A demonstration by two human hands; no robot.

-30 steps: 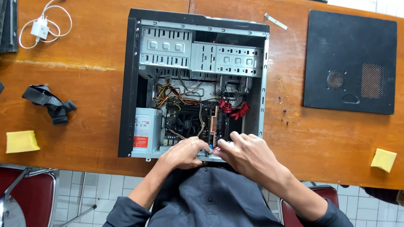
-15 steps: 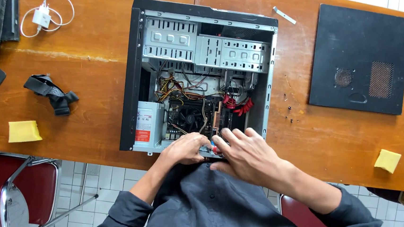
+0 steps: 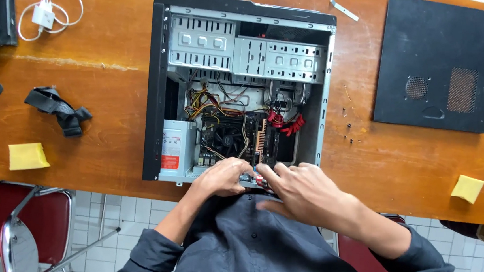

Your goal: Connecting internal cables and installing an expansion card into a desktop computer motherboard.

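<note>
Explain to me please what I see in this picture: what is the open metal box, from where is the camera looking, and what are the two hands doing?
The camera sits on the person's head and looks straight down at a brown wooden table. The open black and grey metal computer case lies on its side, showing cables and a circuit board inside. Its flat black side panel lies apart, further along the table. The left hand and the right hand both rest at the case's near edge, fingers touching parts there; what they grip is hidden. Two yellow sponges, a black strap and a white charger with cable also lie on the table.
</note>
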